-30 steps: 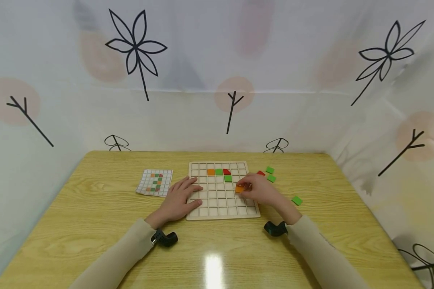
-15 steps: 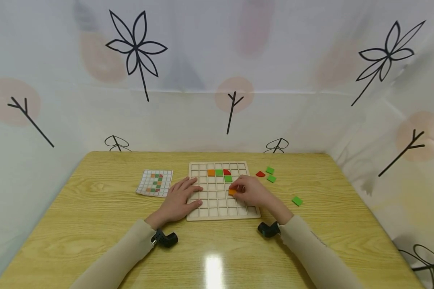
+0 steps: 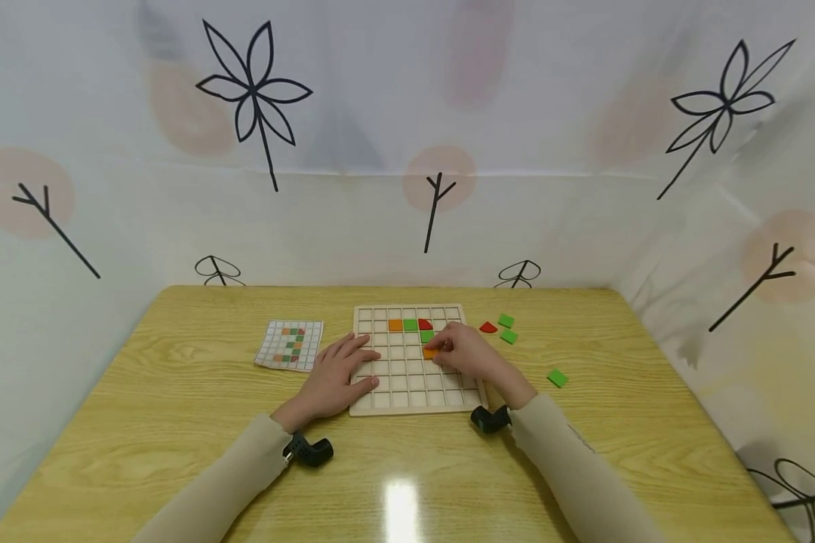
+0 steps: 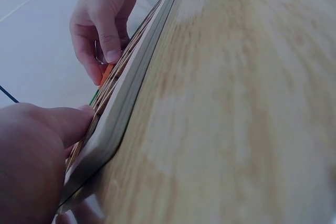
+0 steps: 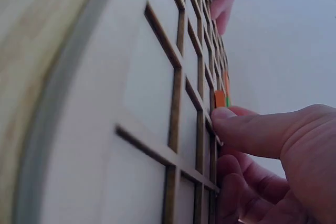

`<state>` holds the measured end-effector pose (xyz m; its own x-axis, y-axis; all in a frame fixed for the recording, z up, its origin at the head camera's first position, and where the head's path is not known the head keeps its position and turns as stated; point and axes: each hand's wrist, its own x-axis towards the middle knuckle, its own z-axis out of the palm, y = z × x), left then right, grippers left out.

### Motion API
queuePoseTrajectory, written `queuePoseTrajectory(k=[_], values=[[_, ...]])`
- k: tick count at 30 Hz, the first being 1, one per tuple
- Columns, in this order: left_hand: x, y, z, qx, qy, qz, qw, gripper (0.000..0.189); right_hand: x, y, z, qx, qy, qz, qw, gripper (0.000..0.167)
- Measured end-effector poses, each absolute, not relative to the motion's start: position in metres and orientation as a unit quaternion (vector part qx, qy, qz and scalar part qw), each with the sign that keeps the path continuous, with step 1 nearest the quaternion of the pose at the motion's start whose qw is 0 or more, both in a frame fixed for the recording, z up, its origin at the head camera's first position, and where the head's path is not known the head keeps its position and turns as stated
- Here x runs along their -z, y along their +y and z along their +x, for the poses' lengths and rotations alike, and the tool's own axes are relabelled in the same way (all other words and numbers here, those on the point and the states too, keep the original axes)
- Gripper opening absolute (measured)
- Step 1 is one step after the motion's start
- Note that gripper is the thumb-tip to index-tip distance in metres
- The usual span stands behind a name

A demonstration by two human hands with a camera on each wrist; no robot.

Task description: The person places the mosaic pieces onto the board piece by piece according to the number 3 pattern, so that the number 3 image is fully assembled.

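A wooden grid board (image 3: 407,381) lies on the table with square cells. My right hand (image 3: 467,351) pinches an orange square tile (image 3: 429,353) between thumb and fingertips, at a cell just below a green tile (image 3: 426,336); the right wrist view shows this orange tile (image 5: 219,98) by the thumb tip. In the row above lie another orange tile (image 3: 395,325), a green tile (image 3: 410,325) and a red quarter-round tile (image 3: 425,324). My left hand (image 3: 339,375) rests with spread fingers on the board's left edge; its thumb lies over the rim in the left wrist view.
Left of the board lies a paper card (image 3: 288,345) printed with a coloured grid pattern. Loose on the right are a red quarter-round tile (image 3: 488,327) and green tiles (image 3: 506,321), one of them (image 3: 558,378) nearer the front. A patterned cloth hangs behind the table.
My right hand has carried the orange tile leftward across the board, then slightly up to below the green tile. The loose red tile has come fully into sight. My left hand stays put.
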<state>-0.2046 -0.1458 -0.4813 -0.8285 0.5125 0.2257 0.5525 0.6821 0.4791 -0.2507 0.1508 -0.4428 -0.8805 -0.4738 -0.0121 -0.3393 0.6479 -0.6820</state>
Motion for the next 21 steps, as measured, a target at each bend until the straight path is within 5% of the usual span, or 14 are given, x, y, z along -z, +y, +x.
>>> queuePoseTrajectory(k=[21], values=[[0.4822, -0.1450, -0.2027, 0.275, -0.914, -0.292, 0.051, 0.044, 0.4392, 0.1449, -0.2543, 0.378, 0.904, -0.156, 0.127, 0.017]])
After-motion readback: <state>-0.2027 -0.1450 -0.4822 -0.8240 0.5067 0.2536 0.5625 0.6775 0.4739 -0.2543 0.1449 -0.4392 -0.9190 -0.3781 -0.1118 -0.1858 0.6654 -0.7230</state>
